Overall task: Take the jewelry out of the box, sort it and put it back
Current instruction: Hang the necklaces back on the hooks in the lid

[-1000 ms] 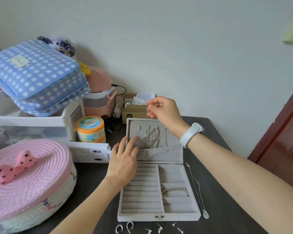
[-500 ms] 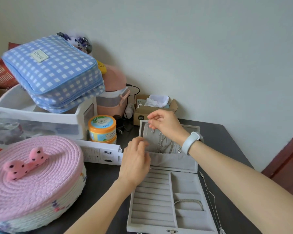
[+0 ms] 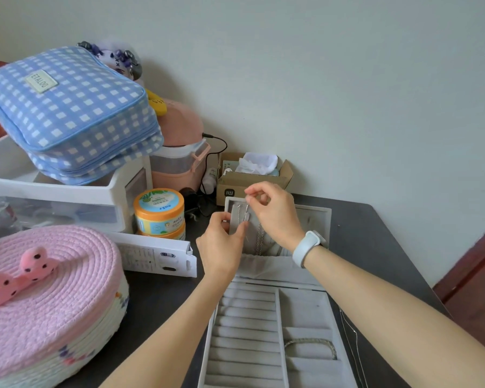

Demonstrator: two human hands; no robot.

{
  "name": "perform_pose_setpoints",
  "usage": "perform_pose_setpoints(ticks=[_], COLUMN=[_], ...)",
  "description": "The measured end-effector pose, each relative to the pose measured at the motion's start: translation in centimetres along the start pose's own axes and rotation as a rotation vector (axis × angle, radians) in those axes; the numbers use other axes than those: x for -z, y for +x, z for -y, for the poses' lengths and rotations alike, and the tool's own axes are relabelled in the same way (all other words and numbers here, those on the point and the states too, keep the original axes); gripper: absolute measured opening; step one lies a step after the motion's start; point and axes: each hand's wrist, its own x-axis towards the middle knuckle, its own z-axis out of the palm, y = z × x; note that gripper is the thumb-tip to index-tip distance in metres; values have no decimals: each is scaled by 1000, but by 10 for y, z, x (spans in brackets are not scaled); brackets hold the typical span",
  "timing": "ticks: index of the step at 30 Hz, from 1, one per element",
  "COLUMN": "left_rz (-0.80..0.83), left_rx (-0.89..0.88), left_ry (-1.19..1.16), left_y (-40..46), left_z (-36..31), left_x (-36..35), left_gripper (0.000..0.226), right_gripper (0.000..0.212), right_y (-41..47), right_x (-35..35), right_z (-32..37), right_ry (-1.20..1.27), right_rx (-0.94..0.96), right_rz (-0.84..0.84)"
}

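Observation:
A grey velvet jewelry box [image 3: 305, 309] lies open on the dark table, its lid [image 3: 317, 217] standing upright at the back. Thin silver necklaces [image 3: 259, 242] hang inside the lid. My right hand [image 3: 275, 214] pinches the top of one necklace chain [image 3: 247, 208] near the lid's upper left corner. My left hand [image 3: 221, 242] pinches the lower part of that chain against the lid. A silver bracelet [image 3: 311, 344] lies in a right-hand compartment of the tray. Another necklace [image 3: 350, 343] lies on the table right of the box.
A pink woven basket [image 3: 45, 303] with a bow fills the left front. Behind it stand a white drawer unit [image 3: 67, 203] with a blue checked pouch [image 3: 67, 113] on top, an orange tub [image 3: 158, 211], a white carton [image 3: 157, 257] and a cardboard box [image 3: 249, 177].
The view has shifted so the box sits lower and to the right. My left hand rose from the lid's pocket to the chain. My right hand stayed at the lid's top left.

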Motion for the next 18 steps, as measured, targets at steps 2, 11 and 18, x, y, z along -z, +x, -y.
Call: perform_pose_setpoints(ticks=[2, 11, 18], left_rz=[4, 31, 56], left_rx=[6, 9, -45], left_ry=[-47, -98, 19], left_y=[2, 4, 2], left_z=[4, 9, 8], left_x=[0, 3, 6], left_gripper=[22, 23, 25], right_gripper=[12, 11, 10], right_y=[-5, -35, -69], right_x=[1, -11, -18], right_z=[-4, -26, -25], right_ry=[-21, -129, -251], right_rx=[30, 138, -84], right_rz=[-62, -249, -161])
